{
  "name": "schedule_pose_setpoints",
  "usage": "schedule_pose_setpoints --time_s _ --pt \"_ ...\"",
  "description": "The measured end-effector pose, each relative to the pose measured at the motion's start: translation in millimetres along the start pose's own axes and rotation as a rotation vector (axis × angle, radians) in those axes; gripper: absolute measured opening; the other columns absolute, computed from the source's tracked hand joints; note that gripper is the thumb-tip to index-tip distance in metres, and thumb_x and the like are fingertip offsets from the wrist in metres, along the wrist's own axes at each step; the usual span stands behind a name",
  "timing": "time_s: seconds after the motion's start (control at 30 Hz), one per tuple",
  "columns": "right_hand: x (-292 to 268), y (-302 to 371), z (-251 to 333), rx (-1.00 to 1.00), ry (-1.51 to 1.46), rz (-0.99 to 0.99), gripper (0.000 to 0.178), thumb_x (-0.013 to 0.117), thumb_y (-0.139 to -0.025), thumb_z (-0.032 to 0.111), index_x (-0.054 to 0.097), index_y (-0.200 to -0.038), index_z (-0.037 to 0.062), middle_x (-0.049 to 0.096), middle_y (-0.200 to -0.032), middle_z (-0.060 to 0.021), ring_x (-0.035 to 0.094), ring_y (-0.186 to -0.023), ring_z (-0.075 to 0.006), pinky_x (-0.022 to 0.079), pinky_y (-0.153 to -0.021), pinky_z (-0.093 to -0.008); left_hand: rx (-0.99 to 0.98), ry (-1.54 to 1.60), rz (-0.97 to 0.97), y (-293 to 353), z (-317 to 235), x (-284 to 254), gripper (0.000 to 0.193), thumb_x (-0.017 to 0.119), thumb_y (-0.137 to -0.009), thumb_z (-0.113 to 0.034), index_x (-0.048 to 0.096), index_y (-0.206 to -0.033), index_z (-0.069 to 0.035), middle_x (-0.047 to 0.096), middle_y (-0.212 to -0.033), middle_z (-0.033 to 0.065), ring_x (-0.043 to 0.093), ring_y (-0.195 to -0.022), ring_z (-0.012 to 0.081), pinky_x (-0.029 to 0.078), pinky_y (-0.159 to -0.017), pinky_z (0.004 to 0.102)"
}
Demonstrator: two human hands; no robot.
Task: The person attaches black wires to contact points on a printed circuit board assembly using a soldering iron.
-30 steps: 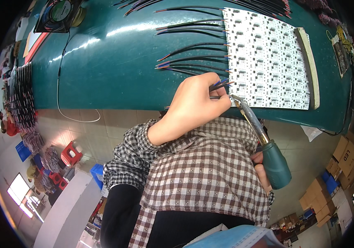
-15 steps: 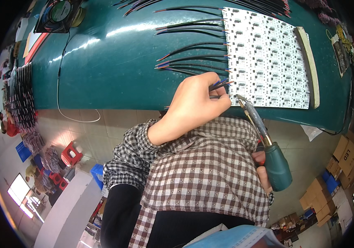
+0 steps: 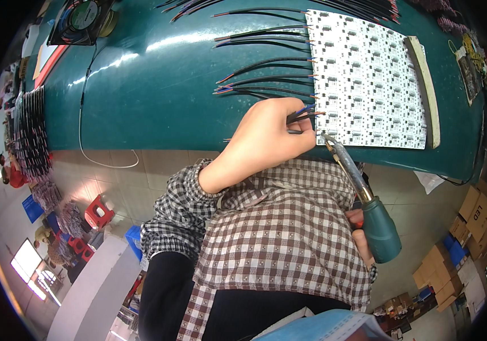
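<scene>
A white circuit board panel point(image 3: 368, 85) lies on the green table, with several black wires point(image 3: 272, 62) joined along its left edge. My left hand point(image 3: 275, 128) pinches a black cable point(image 3: 303, 116) with bare red and blue ends at the panel's lower left edge. At lower right, my right hand point(image 3: 360, 238) grips a soldering iron point(image 3: 381, 230) by its green handle; the handle hides most of the fingers. The iron's tip touches or hovers just over the panel's lower left corner, close to my left fingertips; I cannot tell which.
A pale bar point(image 3: 425, 94) lies along the panel's right edge. A fan point(image 3: 81, 20) stands at the far left, its cord trailing over the table. Bundles of wires point(image 3: 351, 7) lie at the back. Cardboard boxes point(image 3: 476, 213) stand on the floor at right.
The iron's tip has shifted slightly left and down on the panel. My left hand has moved a little left, still holding the cable.
</scene>
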State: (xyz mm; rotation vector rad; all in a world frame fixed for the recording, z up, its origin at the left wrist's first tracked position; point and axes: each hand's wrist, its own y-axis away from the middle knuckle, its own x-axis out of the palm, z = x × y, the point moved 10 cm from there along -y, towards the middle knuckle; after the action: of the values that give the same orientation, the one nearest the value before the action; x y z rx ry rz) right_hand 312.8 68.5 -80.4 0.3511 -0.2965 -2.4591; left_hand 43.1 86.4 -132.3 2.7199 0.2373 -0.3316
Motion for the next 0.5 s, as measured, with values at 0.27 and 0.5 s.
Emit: schedule_pose_setpoints --time_s 0.27,0.5 --pt "-9.4 -0.4 -8.3 0.052 0.087 -0.130 0.064 0.086 -0.075 0.031 0.057 -0.118 -0.0077 0.070 -0.085 -0.0108 0.071 -0.083 -0.0232 0.056 -0.083 -0.0358 -0.019 -0.008 0.001 0.3 -3.2 0.4 0.015 0.068 -0.072 -0.011 0.063 -0.075 0.003 0.064 -0.068 0.0061 0.055 -0.065 0.0085 0.046 -0.060 0.0264" --pt "-8.4 -3.3 -11.1 0.109 0.092 -0.119 0.066 0.086 -0.075 0.035 0.058 -0.118 -0.0054 0.071 -0.086 -0.0091 0.070 -0.083 -0.0211 0.056 -0.083 -0.0352 -0.033 -0.021 -0.028 2.2 -0.1 0.5 0.017 0.068 -0.073 -0.012 0.062 -0.075 0.003 0.063 -0.067 0.0073 0.056 -0.065 0.0092 0.047 -0.060 0.0266"
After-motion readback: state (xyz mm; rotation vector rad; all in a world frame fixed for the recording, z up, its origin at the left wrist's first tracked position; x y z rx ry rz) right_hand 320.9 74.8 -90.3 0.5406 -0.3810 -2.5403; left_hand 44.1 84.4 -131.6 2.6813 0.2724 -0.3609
